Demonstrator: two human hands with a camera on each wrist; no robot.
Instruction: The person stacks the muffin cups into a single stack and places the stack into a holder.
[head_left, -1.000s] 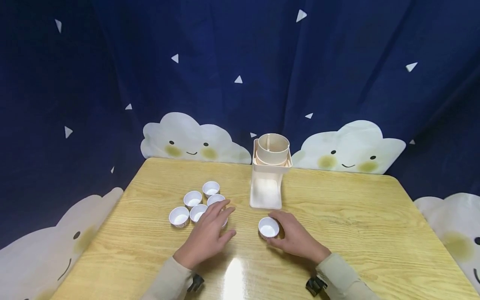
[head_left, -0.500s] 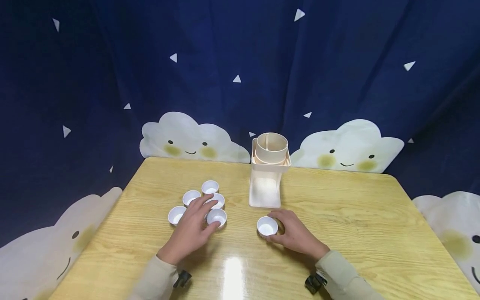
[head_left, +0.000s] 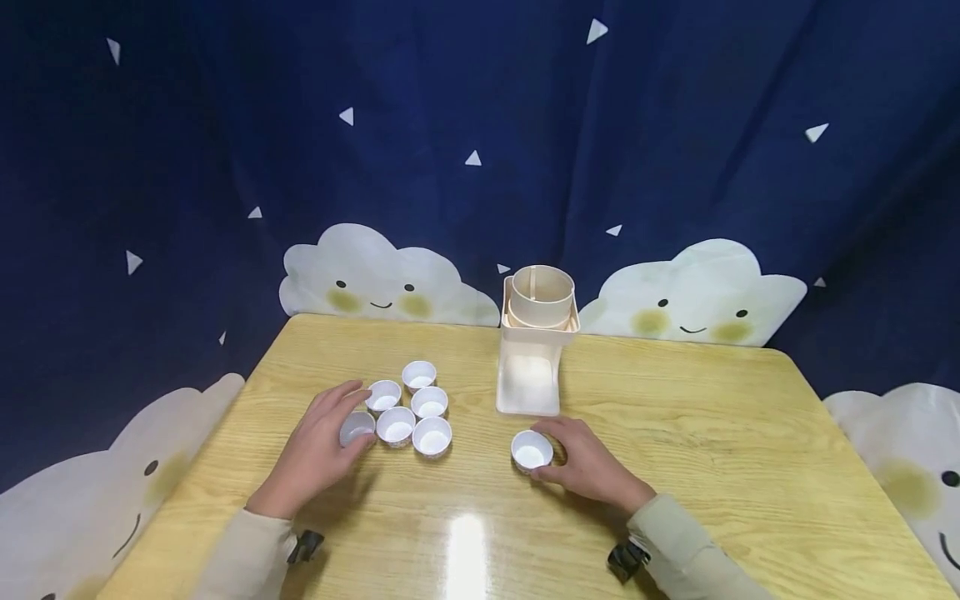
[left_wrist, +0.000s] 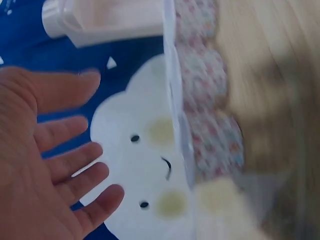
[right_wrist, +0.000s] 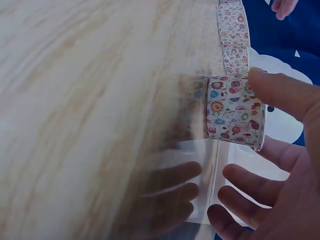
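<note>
In the head view, my right hand (head_left: 592,468) pinches a small white baking cup (head_left: 531,451) standing upright on the table, thumb at the near side and fingers at the far side. Its outside carries a flower print, plain in the right wrist view on the baking cup (right_wrist: 234,111). My left hand (head_left: 318,448) hovers over the leftmost cup (head_left: 357,428) of a cluster, thumb and fingers spread around it. From the left wrist view the left hand (left_wrist: 52,155) looks open, apart from several floral cups (left_wrist: 202,80), with nothing between its fingers.
Several more white cups (head_left: 432,437) stand close together left of centre. A cream-coloured stand (head_left: 528,379) with a round tub (head_left: 542,298) on top is at the back middle. The wooden table (head_left: 697,433) ends at a dark blue curtain (head_left: 420,100).
My left hand has swept leftward across the cluster, from its right side to the leftmost cup, uncovering the others. The right hand keeps its hold on its cup, nearly still.
</note>
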